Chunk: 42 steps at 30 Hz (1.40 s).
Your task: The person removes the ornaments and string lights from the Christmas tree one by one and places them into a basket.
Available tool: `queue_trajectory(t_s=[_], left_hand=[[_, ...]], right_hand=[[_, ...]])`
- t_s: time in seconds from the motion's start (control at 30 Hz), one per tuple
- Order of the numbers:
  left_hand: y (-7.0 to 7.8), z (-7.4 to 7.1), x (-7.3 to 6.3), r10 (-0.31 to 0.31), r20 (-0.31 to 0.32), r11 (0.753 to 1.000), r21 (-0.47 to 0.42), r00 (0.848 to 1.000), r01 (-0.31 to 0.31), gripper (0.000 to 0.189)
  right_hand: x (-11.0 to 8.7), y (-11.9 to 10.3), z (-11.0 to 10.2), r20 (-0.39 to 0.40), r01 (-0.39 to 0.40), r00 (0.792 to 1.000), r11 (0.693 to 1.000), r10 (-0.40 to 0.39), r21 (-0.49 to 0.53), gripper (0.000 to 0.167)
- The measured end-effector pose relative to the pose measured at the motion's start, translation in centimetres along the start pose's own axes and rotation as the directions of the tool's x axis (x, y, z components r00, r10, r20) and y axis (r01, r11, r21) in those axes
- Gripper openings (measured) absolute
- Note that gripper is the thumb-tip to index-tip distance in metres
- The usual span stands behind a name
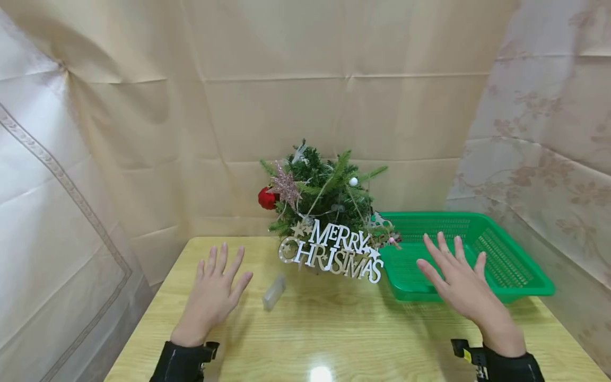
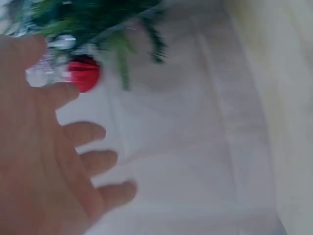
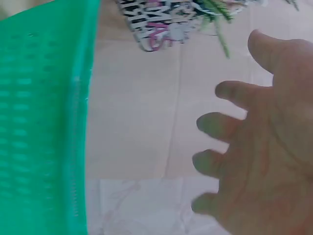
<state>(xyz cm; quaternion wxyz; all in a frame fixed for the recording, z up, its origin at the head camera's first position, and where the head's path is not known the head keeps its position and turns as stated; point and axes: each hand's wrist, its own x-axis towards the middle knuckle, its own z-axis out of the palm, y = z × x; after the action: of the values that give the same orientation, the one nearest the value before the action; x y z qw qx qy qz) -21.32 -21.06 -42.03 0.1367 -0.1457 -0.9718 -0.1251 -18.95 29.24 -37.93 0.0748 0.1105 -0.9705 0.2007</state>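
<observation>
A small decorated Christmas tree [image 1: 329, 185] stands at the back middle of the table, with a white and gold "Merry Christmas" sign [image 1: 334, 252] across its lower front. On its left side hang a red ball ornament [image 1: 267, 198] and a pink glitter star [image 1: 285, 184]. My left hand [image 1: 212, 297], fingers spread and straight, holds nothing left of the tree. Close to its thumb lies a small clear plastic piece [image 1: 274, 293]. My right hand [image 1: 465, 286] is likewise spread, palm down and holding nothing, overlapping the front of a green basket [image 1: 539, 281] in the head view.
The light wooden table [image 1: 286, 339] ends at a beige cloth backdrop [image 1: 267, 95]. Pale patterned curtains [image 1: 539, 148] close off the right side, and a white cloth [image 1: 43, 223] hangs at the left. The green basket fills the table's back right corner.
</observation>
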Motion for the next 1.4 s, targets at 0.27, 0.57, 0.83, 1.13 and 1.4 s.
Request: queue_trajectory(t_s=[0.27,0.57,0.83,1.13,1.4], left_hand=[[3.5,-5.4,3.1,0.197,-0.182,0.873,-0.415,0.963,-0.257,0.062],[7.7,-6.9,3.2,0.097,-0.085,0.832,-0.54,0.992,-0.127,0.039],[8.0,-5.4,3.7,0.032,0.06,0.819,-0.574,0.998,0.008,0.035],[7.7,-5.6,4.5,0.093,0.185,0.631,-0.771,0.978,0.086,0.032],[7.8,-6.0,4.4,0.068,0.19,0.597,-0.794,0.979,0.113,0.031]], right_hand=[[1.9,-3.4,-3.5,-0.177,0.174,0.973,0.971,-0.145,0.165,0.061],[7.2,-9.0,-5.2,-0.049,0.2,0.98,0.928,-0.195,0.316,0.048],[10.5,-10.7,-4.6,0.017,0.19,0.978,0.928,-0.206,0.32,0.039],[11.6,-11.2,-4.6,0.092,0.059,0.988,0.852,-0.125,0.519,0.036],[12.2,-11.7,-5.0,0.104,0.056,0.984,0.811,-0.143,0.582,0.035]])
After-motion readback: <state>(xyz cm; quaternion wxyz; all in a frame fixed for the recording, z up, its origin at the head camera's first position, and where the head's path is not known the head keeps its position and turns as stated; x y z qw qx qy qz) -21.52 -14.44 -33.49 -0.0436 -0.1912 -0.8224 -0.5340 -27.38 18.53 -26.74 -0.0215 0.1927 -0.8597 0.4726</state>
